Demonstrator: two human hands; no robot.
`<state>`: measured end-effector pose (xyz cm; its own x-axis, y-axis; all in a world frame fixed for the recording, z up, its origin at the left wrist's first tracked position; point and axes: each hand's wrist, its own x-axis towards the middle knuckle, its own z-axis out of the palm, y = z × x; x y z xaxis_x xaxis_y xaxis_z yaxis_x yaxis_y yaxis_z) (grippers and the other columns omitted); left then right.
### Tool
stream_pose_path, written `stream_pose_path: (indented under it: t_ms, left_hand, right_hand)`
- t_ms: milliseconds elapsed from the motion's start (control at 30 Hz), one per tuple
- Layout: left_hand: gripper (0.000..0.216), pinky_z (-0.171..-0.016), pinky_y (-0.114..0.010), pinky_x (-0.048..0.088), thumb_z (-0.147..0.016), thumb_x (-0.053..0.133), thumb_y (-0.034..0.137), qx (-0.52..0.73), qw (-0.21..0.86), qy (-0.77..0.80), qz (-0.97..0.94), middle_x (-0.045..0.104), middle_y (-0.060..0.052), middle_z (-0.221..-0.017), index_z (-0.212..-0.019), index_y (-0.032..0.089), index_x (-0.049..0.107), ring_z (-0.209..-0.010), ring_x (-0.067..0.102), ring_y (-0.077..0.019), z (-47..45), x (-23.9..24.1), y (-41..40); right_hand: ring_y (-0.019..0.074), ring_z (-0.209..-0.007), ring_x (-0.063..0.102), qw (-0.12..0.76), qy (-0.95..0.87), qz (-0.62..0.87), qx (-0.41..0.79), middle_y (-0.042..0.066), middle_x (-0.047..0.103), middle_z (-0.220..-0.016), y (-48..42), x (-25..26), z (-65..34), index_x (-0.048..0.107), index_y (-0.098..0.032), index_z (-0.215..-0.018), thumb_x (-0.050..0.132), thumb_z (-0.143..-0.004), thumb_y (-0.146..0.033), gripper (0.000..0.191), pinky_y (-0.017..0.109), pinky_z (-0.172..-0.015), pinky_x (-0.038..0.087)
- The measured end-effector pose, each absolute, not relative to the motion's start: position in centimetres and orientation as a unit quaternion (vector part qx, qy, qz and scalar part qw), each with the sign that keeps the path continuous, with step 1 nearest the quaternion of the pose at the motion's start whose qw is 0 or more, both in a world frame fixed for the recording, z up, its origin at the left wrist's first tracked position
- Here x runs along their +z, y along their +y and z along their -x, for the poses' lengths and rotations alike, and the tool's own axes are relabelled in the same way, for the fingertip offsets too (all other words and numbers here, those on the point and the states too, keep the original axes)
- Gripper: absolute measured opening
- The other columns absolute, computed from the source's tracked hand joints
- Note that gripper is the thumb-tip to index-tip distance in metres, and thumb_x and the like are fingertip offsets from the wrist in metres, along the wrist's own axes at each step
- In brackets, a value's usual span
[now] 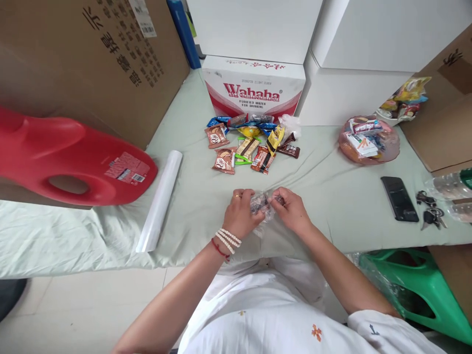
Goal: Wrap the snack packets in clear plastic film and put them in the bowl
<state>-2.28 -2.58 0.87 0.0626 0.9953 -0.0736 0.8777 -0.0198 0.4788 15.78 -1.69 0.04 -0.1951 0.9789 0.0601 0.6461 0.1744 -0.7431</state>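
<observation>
Head view showed both bare hands near the middle of the frame, working at a small plastic-wrapped bundle (262,202) on the pale green cloth (201,196). The left hand (241,210) was curled round the bundle's left side, thumb below and fingers above. The right hand (291,209) had its fingertips pinched together on the crinkled film at the right. What lay inside was dark and too blurred to make out.

The bundle looked light and small enough for one palm. Its clear film seemed thin, slick and soft, likely to crease, cling or tear under a hard pull. The fuller middle looked the surer place to steady it, with a fingertip pinch suited to the loose edge; whether the contents were brittle could not be told.

Wrapped snacks (248,148) lay above the hands, in front of the Wahaha carton (254,93) at upper centre. A pale roll (160,201) lay to the left, and a pink bowl (390,151) stood at right, above a dark phone (399,199).
</observation>
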Motion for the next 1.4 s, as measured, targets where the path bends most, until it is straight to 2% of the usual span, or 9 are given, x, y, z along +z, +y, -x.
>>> stream_pose_path:
  t_ms: [167, 267, 367, 600, 800, 933, 1067, 1233, 1400]
  left_hand:
    - [0.039, -0.075, -0.034, 0.05, -0.084, 0.065, 0.033, 0.124, 0.317, 0.629, -0.699, 0.071, -0.007, -0.1, -0.121, 0.022, 0.058, -0.09, 0.069, -0.0255, 3.4, 1.3, -1.6]
    - [0.054, -0.069, -0.031, 0.049, -0.078, 0.068, 0.028, 0.134, 0.374, 0.632, -0.666, 0.073, -0.001, -0.089, -0.13, 0.022, 0.055, -0.076, 0.067, -0.0222, 4.3, 1.6, -1.0]
    - [0.062, -0.078, -0.033, 0.052, -0.078, 0.067, 0.026, 0.147, 0.371, 0.641, -0.656, 0.076, -0.004, -0.102, -0.139, 0.023, 0.055, -0.087, 0.07, -0.024, 4.5, 1.6, -0.8]
    - [0.046, -0.096, -0.042, 0.052, -0.083, 0.061, 0.028, 0.175, 0.348, 0.678, -0.624, 0.075, -0.012, -0.116, -0.128, 0.02, 0.062, -0.107, 0.069, -0.0304, 3.0, 1.4, -1.1]
    - [0.057, -0.084, -0.04, 0.056, -0.079, 0.065, 0.039, 0.324, 0.562, 0.584, -0.488, 0.073, -0.013, -0.118, -0.131, 0.016, 0.063, -0.103, 0.069, -0.0284, 4.8, 2.1, -2.7]
    - [0.066, -0.083, -0.034, 0.055, -0.072, 0.08, 0.046, 0.429, 0.588, 0.564, -0.39, 0.068, -0.013, -0.128, -0.129, 0.019, 0.063, -0.111, 0.066, -0.026, 5.9, 1.8, -3.8]
    - [0.067, -0.096, -0.037, 0.054, -0.072, 0.085, 0.047, 0.46, 0.635, 0.501, -0.366, 0.068, -0.012, -0.126, -0.127, 0.019, 0.06, -0.112, 0.066, -0.024, 3.8, 0.5, -4.0]
    - [0.06, -0.101, -0.041, 0.053, -0.072, 0.083, 0.051, 0.446, 0.605, 0.526, -0.398, 0.072, -0.009, -0.115, -0.117, 0.017, 0.062, -0.106, 0.068, -0.0237, 0.3, -0.5, -3.6]
    - [0.063, -0.102, -0.042, 0.054, -0.075, 0.075, 0.058, 0.387, 0.542, 0.57, -0.481, 0.063, -0.013, -0.138, -0.125, 0.021, 0.064, -0.131, 0.058, -0.0295, 1.2, -0.5, -4.2]
  right_hand:
    - [0.0204, -0.086, 0.06, 0.268, -0.773, 0.524, 0.235, 0.007, 0.063, -0.095, -3.3, 0.4, -13.0, 0.063, -0.021, -0.098, 0.044, -0.101, -0.022, 0.019, 0.03, -0.076, 0.048]
    - [0.0223, -0.094, 0.062, 0.249, -0.813, 0.49, 0.193, 0.011, 0.066, -0.109, -4.5, -0.9, -12.4, 0.065, -0.021, -0.111, 0.038, -0.102, -0.017, 0.029, 0.032, -0.08, 0.05]
    - [0.0263, -0.111, 0.06, 0.267, -0.826, 0.475, 0.146, 0.013, 0.066, -0.126, -5.5, -2.0, -12.8, 0.062, -0.021, -0.129, 0.037, -0.104, -0.016, 0.036, 0.04, -0.095, 0.05]
    - [0.0357, -0.136, 0.046, 0.289, -0.832, 0.454, 0.131, 0.023, 0.046, -0.152, -6.8, -3.6, -12.8, 0.023, -0.015, -0.165, 0.055, -0.1, -0.03, 0.074, 0.057, -0.111, 0.045]
    - [0.0329, -0.132, 0.054, 0.352, -0.751, 0.514, 0.22, 0.019, 0.058, -0.143, -5.8, -3.9, -12.6, 0.051, -0.019, -0.152, 0.049, -0.1, -0.024, 0.052, 0.057, -0.114, 0.044]
    - [0.0308, -0.121, 0.065, 0.471, -0.529, 0.5, 0.499, 0.01, 0.07, -0.13, -4.9, -1.8, -13.5, 0.065, -0.024, -0.136, 0.059, -0.098, -0.046, 0.044, 0.049, -0.107, 0.052]
    - [0.0262, -0.103, 0.071, 0.467, -0.321, 0.393, 0.724, 0.007, 0.073, -0.119, -4.8, -0.6, -13.2, 0.071, -0.024, -0.123, 0.076, -0.083, -0.058, 0.052, 0.042, -0.09, 0.06]
    - [0.0219, -0.104, 0.069, 0.544, -0.233, 0.466, 0.658, 0.005, 0.072, -0.124, -6.3, -1.8, -12.2, 0.071, -0.026, -0.119, 0.078, -0.081, -0.056, 0.049, 0.035, -0.085, 0.06]
    - [0.0222, -0.11, 0.066, 0.616, -0.287, 0.565, 0.468, 0.008, 0.071, -0.125, -3.2, -1.5, -20.4, 0.071, -0.023, -0.119, 0.071, -0.085, -0.051, 0.044, 0.036, -0.093, 0.057]
